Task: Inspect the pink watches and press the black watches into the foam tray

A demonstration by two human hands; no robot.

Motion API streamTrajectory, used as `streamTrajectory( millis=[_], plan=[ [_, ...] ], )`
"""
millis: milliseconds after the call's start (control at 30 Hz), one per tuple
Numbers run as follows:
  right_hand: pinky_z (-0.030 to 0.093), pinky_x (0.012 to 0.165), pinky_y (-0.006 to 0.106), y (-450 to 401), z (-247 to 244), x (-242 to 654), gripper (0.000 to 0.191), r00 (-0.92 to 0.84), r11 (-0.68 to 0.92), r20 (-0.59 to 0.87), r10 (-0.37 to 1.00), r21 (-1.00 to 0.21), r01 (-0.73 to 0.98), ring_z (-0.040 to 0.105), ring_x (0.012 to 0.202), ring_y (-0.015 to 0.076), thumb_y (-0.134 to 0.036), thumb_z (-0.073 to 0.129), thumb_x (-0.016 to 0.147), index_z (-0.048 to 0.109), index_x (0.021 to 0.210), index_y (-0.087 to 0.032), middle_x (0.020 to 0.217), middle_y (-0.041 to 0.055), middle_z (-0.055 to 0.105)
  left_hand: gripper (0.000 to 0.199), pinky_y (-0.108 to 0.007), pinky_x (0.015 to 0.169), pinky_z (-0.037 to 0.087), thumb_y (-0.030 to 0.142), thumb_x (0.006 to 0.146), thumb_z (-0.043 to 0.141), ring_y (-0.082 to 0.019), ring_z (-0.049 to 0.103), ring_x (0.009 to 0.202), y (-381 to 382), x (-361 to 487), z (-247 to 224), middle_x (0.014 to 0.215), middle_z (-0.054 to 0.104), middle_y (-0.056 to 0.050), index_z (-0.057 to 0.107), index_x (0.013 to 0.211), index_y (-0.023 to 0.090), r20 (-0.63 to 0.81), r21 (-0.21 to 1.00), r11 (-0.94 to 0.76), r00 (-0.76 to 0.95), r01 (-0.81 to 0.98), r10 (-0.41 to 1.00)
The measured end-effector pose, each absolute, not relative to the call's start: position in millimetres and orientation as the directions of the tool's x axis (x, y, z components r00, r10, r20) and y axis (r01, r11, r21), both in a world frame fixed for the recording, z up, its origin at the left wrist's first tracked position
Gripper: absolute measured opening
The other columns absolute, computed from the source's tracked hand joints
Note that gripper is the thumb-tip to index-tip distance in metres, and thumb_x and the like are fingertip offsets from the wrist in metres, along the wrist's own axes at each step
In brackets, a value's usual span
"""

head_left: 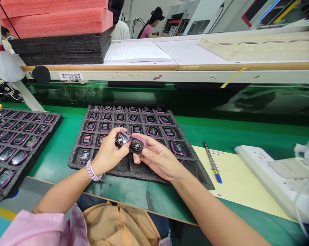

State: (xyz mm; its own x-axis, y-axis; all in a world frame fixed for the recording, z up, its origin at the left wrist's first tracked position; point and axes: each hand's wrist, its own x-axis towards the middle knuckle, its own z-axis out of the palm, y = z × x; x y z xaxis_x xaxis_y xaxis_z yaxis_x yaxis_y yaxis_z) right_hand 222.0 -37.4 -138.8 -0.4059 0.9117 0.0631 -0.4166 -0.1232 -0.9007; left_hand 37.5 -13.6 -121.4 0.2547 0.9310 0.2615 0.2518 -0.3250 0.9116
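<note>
Two small purple-rimmed watch-like devices are held side by side over the middle foam tray (141, 172). My left hand (108, 152) grips the left device (122, 138) between thumb and fingers, its lit screen facing up. In my right hand (161, 157) is the right device (137, 145), also with a lit screen, close beside the other. Below them, the dark grey tray holds several similar devices in square compartments, most with text on their screens. My hands hide some compartments, and a few in the front row hold no visible device.
Another foam tray of devices (28, 128) lies at the left. On the right are a pen (213, 163), yellow paper (239, 184) and a white power strip (264, 174). A shelf (185, 67) with foam blocks (59, 48) crosses behind. People sit beyond it.
</note>
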Motion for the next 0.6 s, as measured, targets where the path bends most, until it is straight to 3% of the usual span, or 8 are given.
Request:
streamTrajectory(
  millis=[600],
  plan=[
    [0.052, 0.072, 0.033, -38.2, -138.2, 221.5, 0.051, -0.406, -0.106, 0.072, 0.911, -0.911, -0.399, 0.063, 0.071, 0.0169, -0.043, 0.082, 0.083, 0.063, 0.127, -0.028, 0.082, 0.0002, 0.063, 0.035, -0.022, 0.064, 0.045, 0.023, 0.082, 0.058, -0.014, 0.06, 0.081, -15.2, 38.7, -121.3, 0.105, 0.065, -0.005, 0.053, 0.116, 0.018, 0.283, 0.904, -0.348, 0.262, 0.249, 0.923]
  ],
)
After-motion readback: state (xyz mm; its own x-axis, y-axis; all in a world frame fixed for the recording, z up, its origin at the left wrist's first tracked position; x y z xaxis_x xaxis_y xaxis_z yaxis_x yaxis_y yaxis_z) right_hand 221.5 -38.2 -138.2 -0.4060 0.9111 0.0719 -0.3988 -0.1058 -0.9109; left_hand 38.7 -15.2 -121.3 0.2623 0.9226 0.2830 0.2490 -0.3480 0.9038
